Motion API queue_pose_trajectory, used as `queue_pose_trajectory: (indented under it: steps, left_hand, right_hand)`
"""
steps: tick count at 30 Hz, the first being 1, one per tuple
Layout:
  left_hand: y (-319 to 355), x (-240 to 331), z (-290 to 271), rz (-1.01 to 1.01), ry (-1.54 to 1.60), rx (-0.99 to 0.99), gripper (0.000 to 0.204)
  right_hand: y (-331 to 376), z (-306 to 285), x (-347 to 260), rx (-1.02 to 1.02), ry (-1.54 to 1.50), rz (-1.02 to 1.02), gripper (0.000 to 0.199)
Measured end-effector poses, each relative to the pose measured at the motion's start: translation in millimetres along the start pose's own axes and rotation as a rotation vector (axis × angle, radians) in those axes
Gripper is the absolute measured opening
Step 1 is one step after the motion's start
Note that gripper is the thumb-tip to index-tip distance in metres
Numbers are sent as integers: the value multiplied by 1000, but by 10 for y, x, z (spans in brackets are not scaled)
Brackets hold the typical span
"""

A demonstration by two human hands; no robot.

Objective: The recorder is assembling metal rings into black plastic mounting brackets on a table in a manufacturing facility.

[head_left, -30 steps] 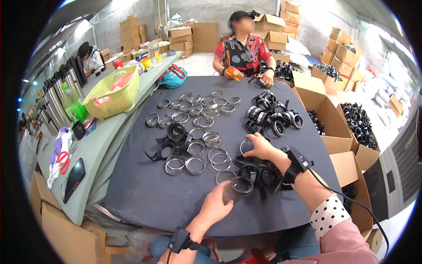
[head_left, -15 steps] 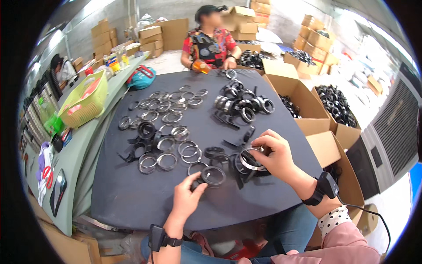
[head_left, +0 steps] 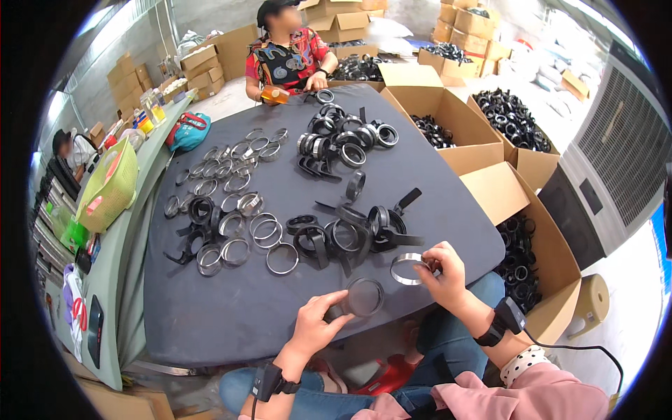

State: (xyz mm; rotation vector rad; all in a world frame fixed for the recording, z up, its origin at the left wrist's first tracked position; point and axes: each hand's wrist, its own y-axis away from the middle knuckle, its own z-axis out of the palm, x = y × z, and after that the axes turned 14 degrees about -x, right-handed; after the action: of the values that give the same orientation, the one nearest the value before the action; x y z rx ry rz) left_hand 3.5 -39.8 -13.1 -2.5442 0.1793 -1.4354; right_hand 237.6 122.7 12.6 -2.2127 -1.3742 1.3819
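My left hand (head_left: 316, 323) is closed on the handle end of a black ring (head_left: 365, 297) above the table's near edge; its dark round opening faces up. My right hand (head_left: 445, 274) pinches a shiny silver metal ring (head_left: 406, 269) just to the right of it, and the two rings are apart. Beyond my hands lies a pile of black rings with strap-like handles (head_left: 346, 236). Loose silver rings (head_left: 282, 258) spread over the left half of the dark table (head_left: 231, 315), with a few black ones (head_left: 201, 210) among them.
Across the table a person (head_left: 287, 59) sits by another black pile (head_left: 350, 136), an orange object in one hand. Open cartons (head_left: 535, 269) of black rings line the right side, beside a grey air cooler (head_left: 609, 168). At left, a green bench (head_left: 133, 259) holds a yellow-green basket (head_left: 108, 185).
My right hand has drawn back from the black pile toward me, bringing the silver ring. My left hand has shifted right and nearer with the black ring. The head view has turned to the right.
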Motion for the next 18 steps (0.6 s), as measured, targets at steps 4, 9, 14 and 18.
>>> queue_pose_trajectory:
  steps: [4,9,14,18]
  left_hand:
    - [-11,19,15,-3,-114,-41,47]
    - [-45,-17,17,-48,-150,-48,48]
    - [-64,-71,3,-89,-76,-57,44]
    - [-86,-38,-27,-91,-67,-57,42]
  right_hand:
    - [162,98,62,-33,-21,92,28]
    - [272,128,137,-85,-85,309,30]
    - [199,-62,179,-322,332,273,45]
    - [104,-74,96,-480,320,85,70]
